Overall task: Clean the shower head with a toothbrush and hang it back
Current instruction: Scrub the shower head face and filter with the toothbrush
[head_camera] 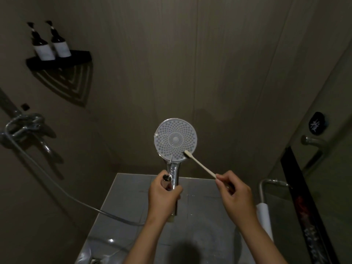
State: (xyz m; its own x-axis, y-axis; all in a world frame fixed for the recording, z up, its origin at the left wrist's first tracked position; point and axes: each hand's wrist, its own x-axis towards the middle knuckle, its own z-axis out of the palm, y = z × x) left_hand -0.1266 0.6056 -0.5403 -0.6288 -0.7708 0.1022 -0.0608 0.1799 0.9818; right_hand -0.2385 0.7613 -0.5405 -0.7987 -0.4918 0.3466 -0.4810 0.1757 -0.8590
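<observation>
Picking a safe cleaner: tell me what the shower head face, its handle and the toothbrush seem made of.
Shower head face: looks like matte pale plastic with rows of small nozzles, possibly rubber.
Handle: mirror-bright, chrome-like finish; metal or plated plastic, cannot tell.
Toothbrush: slim, cream, dull stem, plastic or bamboo; pale bristles.

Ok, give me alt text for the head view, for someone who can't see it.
The left hand holds the shower head up by its handle, face toward the camera, while the right hand presses a toothbrush against the face's lower right edge. A hose runs left to the tap; two bottles stand on a corner shelf.
</observation>
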